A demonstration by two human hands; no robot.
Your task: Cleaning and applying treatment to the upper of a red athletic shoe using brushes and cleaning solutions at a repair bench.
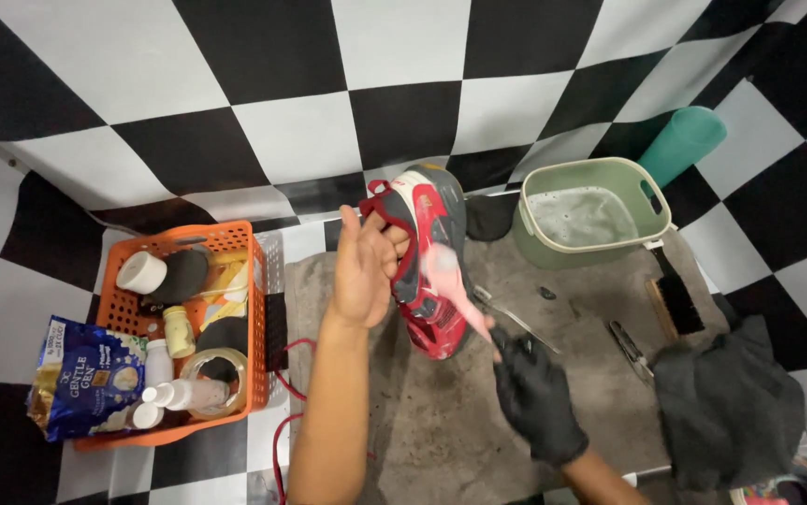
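My bare left hand (366, 266) holds up a red, grey and white sneaker (431, 257), fingers tucked inside its opening, sole side facing right. My right hand (534, 397), in a black glove, grips a pink-handled brush (455, 290) whose head, blurred by motion, lies against the side of the shoe. Both hands hover above a grey mat (478, 411) on the checkered floor.
An orange basket (255, 318) of bottles, tape and sponges stands at left, a blue pouch (85, 374) beside it. A green tub of water (590, 220) sits at back right, with a teal roll (684, 140), a black brush (675, 299), metal tools (630, 351) and a dark cloth (731, 402) nearby.
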